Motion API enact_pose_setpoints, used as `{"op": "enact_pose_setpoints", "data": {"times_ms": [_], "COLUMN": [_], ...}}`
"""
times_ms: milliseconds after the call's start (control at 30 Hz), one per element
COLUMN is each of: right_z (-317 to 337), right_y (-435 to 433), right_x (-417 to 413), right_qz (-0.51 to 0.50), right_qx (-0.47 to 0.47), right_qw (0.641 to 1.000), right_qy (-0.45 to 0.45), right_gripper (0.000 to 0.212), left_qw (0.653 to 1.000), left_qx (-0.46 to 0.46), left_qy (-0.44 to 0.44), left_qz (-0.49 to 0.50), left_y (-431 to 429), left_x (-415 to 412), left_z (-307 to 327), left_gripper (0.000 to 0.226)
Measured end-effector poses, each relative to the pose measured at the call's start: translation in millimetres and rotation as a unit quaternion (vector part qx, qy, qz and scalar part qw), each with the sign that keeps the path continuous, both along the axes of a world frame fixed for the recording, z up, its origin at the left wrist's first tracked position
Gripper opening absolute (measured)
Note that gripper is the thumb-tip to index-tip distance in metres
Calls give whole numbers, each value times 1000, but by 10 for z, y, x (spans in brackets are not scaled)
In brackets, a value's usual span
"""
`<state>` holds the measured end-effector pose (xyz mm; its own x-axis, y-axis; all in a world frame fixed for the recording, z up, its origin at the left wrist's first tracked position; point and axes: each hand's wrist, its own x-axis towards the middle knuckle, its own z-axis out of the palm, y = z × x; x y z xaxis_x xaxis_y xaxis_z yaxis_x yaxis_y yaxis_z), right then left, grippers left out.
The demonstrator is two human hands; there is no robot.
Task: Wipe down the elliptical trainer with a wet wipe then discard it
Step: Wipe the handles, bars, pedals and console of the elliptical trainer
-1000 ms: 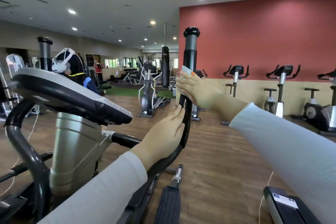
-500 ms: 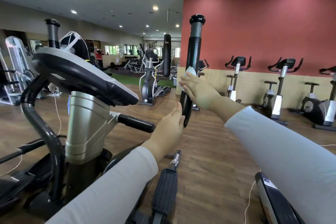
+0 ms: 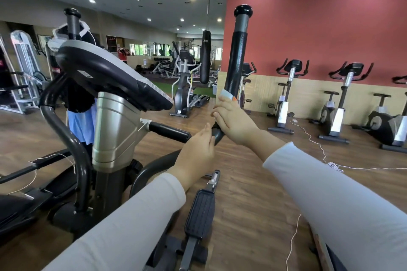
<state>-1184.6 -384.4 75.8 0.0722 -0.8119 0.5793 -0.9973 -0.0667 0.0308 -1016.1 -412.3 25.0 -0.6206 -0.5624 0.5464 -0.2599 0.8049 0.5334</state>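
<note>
Mid-wipe: the right hand [image 3: 234, 123] grips the wet wipe [image 3: 226, 94] around the handlebar [image 3: 236, 59], the left hand [image 3: 196, 156] closed on the bar below to steady it; next, probably stroking further along.

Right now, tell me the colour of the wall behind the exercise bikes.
Red wall above, tan panelling below; head view.
</note>
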Motion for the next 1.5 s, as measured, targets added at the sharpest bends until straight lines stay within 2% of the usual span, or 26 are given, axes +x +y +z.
{"op": "enact_pose_setpoints", "data": {"times_ms": [167,300,500,667,767,933,1033,1133,1333,1500], "right_z": [-242,-390,-517,-203,-182,-516,-776,-941,-1027,-868], "right_y": [109,145,151,193,162,52,-40,-145,-308,-220], "right_x": [193,315,411,328,350,587,803,1048,1404,1275], "right_qz": [2,-7,-19,-7,-28,-98,-114,-133,-170,-95], "right_qx": [-37,-48,-57,27,30,-109,-155,-141,-26,-15], "right_qw": [998,996,986,971,974,979,972,968,962,961], "right_qy": [54,77,157,239,222,143,136,158,211,258], "right_gripper": [37,35,36,48,55,37,31,28,31,35], "left_qw": [999,999,999,1000,1000,1000,999,997,991,989], "left_qx": [11,19,5,-5,-3,11,15,28,81,87], "left_qy": [11,11,9,6,4,-3,-16,-37,-53,-51], "left_qz": [34,43,43,30,25,19,31,54,91,105], "left_y": [55,37,-58,-102,-128,-153,-210,-319,-400,-366], "left_x": [200,329,473,536,548,616,746,942,1297,1280], "left_z": [-131,-223,-343,-340,-351,-389,-438,-512,-766,-810], "left_gripper": [48,45,40,40,41,41,42,42,37,38]}}
